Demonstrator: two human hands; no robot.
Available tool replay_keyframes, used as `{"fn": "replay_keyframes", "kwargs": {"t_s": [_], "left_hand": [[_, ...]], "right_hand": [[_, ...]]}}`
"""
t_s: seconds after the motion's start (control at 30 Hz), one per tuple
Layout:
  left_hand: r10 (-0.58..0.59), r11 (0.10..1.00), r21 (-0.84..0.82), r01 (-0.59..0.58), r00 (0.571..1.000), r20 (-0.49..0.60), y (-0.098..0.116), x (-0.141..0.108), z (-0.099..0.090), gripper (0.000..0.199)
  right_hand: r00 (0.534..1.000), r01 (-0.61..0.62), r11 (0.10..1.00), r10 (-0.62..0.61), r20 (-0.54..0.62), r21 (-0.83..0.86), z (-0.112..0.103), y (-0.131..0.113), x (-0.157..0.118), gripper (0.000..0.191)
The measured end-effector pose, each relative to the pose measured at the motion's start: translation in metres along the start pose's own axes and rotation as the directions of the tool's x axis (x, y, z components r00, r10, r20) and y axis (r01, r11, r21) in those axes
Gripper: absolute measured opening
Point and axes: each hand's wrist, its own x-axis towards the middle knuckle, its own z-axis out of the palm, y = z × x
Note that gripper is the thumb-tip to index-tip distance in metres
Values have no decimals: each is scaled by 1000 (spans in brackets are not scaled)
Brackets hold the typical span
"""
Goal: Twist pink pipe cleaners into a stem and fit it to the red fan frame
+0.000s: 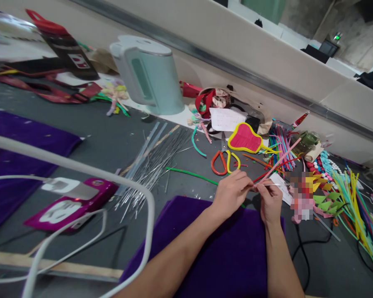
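Note:
Over the far edge of a folded purple cloth (233,244), my left hand (233,190) and my right hand (270,196) meet with fingertips pinched. Between them is the lower end of a pink pipe cleaner (281,160), which slants up to the right. A thin pale strand runs rightward from my right fingers; I cannot tell what it is. Just beyond my left hand lie scissors (219,162) with one red and one yellow handle. A green pipe cleaner (192,174) stretches left from my left wrist. Farther back rests a pink fan-shaped piece with yellow edging (245,138).
Metal wires (157,165) are heaped on the left. A light-blue kettle (155,74) and a dark bottle with a red lid (65,49) stand behind. Bundled coloured pipe cleaners (356,203) lie at right. A white cable (149,223) crosses the left foreground near a magenta device (71,203).

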Motion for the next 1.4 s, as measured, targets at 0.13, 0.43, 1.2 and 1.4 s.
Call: {"fn": "replay_keyframes", "kwargs": {"t_s": [0.13,0.43,1.2,1.4], "left_hand": [[-200,959,-191,210,977,69,-4,3,-1,12],[-323,323,-590,740,672,666,-22,4,-10,25],[233,880,426,-212,973,3,-6,-2,9,20],[250,883,409,-231,968,6,-7,-3,9,24]], "right_hand": [[999,38,999,-38,3,-18,1,0,-1,9],[991,47,999,-44,125,-20,2,-8,-6,10],[997,8,999,-11,-76,-40,2,2,-2,12],[998,28,996,-33,-60,-80,3,3,-2,11]]}}
